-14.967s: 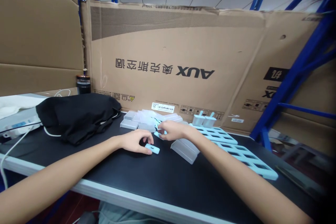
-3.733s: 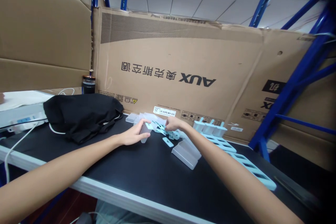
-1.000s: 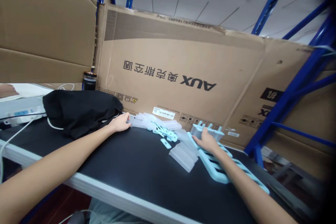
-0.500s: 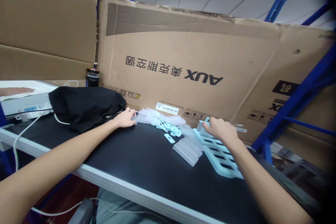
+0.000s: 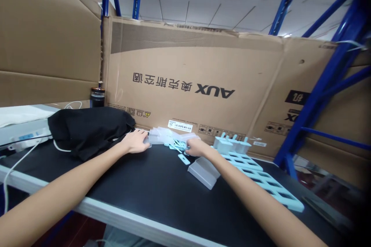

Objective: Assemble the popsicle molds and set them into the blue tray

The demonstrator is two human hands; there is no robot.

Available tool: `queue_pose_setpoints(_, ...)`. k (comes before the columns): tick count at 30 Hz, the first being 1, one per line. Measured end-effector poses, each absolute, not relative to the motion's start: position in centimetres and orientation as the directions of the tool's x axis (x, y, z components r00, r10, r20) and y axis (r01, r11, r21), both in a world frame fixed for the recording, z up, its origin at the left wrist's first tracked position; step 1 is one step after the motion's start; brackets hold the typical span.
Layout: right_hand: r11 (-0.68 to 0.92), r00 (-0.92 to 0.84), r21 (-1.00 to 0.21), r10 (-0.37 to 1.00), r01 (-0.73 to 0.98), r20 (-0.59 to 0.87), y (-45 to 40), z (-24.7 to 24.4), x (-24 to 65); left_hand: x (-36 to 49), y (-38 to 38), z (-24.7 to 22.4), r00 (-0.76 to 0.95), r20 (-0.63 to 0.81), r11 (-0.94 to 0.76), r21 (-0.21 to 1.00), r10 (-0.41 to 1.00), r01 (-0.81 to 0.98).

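Note:
My left hand is at the left end of the pile, fingers bent round a translucent ice pop mold. My right hand is closed at the pile of light-blue ice pop sticks; its fingertips are among them and what they grip is hidden. More translucent molds lie behind the sticks. One loose blue piece lies in front of the pile, and a clear mold rests below my right wrist. Beyond my right forearm, a light-blue slotted tray holds several molds with upright sticks at its far end.
A black cloth is heaped on the left of the black table. Behind it stands a dark bottle. A large cardboard sheet closes off the back. Blue rack posts rise at the right.
My right hand has left the tray's far end and moved left to the blue sticks. Molds with sticks now show at that end. My left hand stays by its mold. The view has tilted up.

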State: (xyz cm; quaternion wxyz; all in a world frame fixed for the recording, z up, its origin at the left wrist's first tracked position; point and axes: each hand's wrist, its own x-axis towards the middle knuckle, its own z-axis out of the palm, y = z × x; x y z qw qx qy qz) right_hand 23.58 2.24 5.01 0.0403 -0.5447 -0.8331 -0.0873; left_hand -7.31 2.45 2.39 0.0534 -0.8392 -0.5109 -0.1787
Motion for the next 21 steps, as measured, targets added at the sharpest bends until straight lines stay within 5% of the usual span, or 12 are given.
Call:
queue_pose_setpoints(9, 0.250, -0.273, 0.112, 0.904, 0.962, 0.330, 2.2, 6.3, 23.0, -5.7, 0.0, 3.3, 0.600, 0.419, -0.677, 0.048, 0.681, 0.735)
queue_pose_setpoints(15, 0.562, -0.407, -0.343, 0.807, 0.753, 0.427, -2.6, 7.0, 22.1, -2.4, -2.2, 3.7, 0.677, 0.451, -0.786, 0.096, 0.582, 0.611)
queue_pose_setpoints(19, 0.567, -0.387, -0.389, 0.804, 0.726, 0.451, -4.2, 6.2, 20.9, -0.1, -1.7, 3.0, 0.674, 0.415, -0.790, 0.272, 0.611, 0.549)
queue_pose_setpoints(21, 0.553, -0.357, -0.520, 0.828, 0.651, 0.433, -4.2, 6.0, 20.6, 0.4, -1.1, 2.3, 0.642, 0.420, -0.767, 0.365, 0.642, 0.528)
